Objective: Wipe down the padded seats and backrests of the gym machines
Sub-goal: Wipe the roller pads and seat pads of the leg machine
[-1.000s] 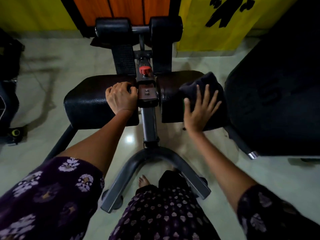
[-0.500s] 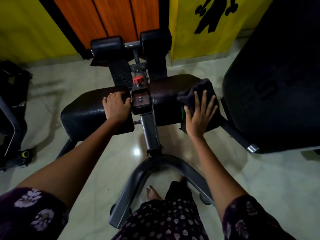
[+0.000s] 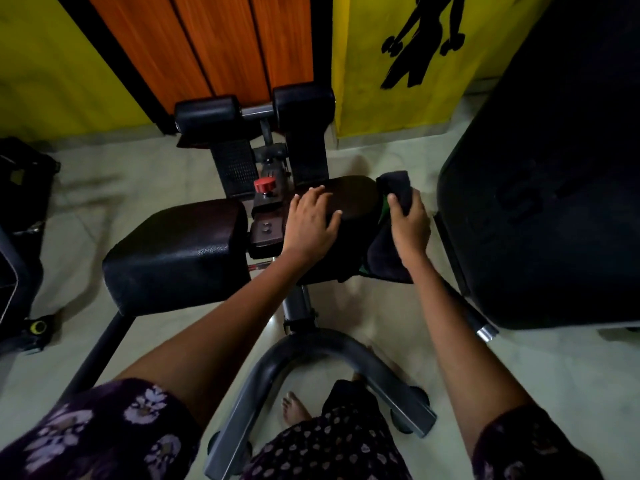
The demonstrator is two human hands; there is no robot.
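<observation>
No writing anywhere; I'm resting my left hand (image 3: 311, 225) flat on one of two pads (image 3: 349, 199), my right hand (image 3: 408, 226) gripping one cloth (image 3: 398, 192).

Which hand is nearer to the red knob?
The left. The left hand rests on the right pad just right of the red knob; the right hand grips the dark cloth farther right.

Left hand (image 3: 310, 225) has left the left pad (image 3: 176, 247) and now rests, fingers spread, on the right pad (image 3: 353, 199). Right hand (image 3: 408, 226), previously flat on the dark cloth (image 3: 398, 192), now grips it at the pad's right edge. The pad's top surface is now uncovered.
</observation>
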